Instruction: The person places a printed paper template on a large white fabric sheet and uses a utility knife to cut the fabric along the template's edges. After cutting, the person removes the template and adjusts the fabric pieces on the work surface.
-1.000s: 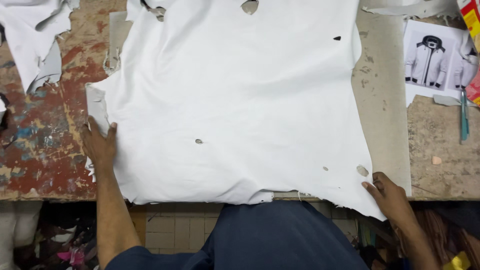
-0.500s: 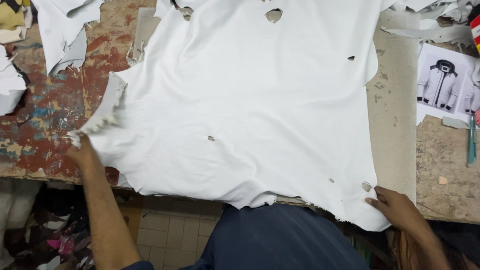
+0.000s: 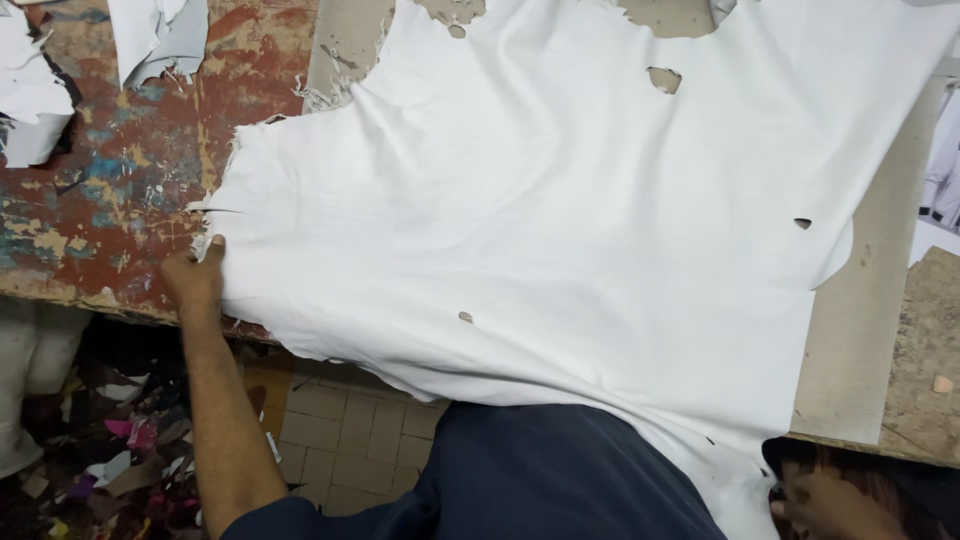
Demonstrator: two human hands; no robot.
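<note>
A large white hide-like sheet [image 3: 560, 210] with ragged edges and a few small holes lies spread over the worn table [image 3: 110, 200]; its near edge hangs over the front. My left hand [image 3: 195, 275] pinches the sheet's left edge at the table's front corner. My right hand [image 3: 825, 505] is at the bottom right, below the table edge, closed on the sheet's hanging lower right corner; only part of the hand shows.
White offcuts [image 3: 150, 35] lie at the table's back left, another [image 3: 30, 100] at the far left. A grey board [image 3: 860, 330] lies under the sheet's right side. A printed picture [image 3: 945, 190] shows at the right edge. Scraps [image 3: 110, 460] litter the floor.
The sheet has slid toward me and to the right, its near edge now hanging over the table front. My right hand has dropped below the table edge; my left still holds the left edge.
</note>
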